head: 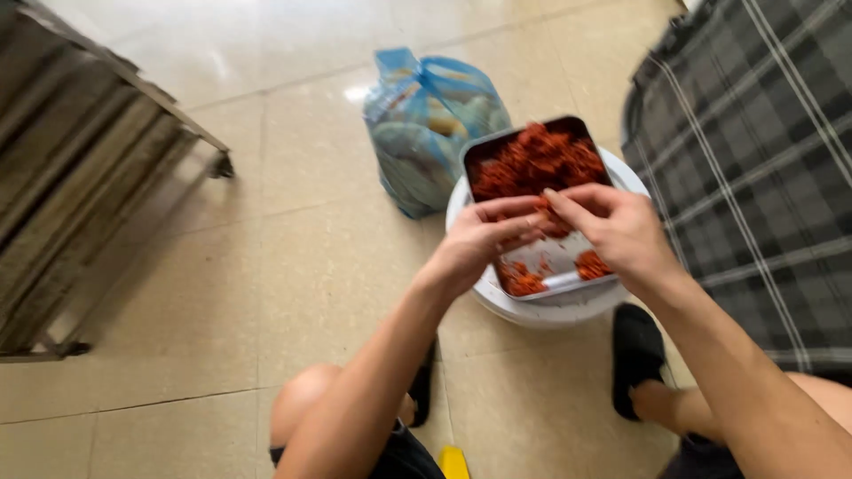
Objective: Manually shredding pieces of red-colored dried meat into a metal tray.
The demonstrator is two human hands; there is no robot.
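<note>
- Head view, looking down at 2 bare forearms reaching forward over a pale tiled floor (293,266).
- A rectangular metal tray (561,282) rests tilted on top of a round white bucket (568,310), straight ahead of the person.
- Shredded orange-red food (537,160) is heaped at the far end of the tray; smaller clumps lie at the near end, with bare metal between.
- Left hand (479,239) sits over the tray's near left part, fingers curled together around a small clump of the red shreds.
- Right hand (621,231) sits over the tray's near right part, fingertips pinched together on the same clump, touching the left hand's fingers.
- A blue translucent plastic bag (426,124), tied at the top and filled with pale rounded items, stands on the floor just behind and left of the bucket.
- A slatted wooden frame (80,168) occupies the left edge, well apart from the bucket.
- Grey plaid fabric (754,160) fills the right side.
- A black slipper (637,355) on the person's foot sits just below the bucket.
</note>
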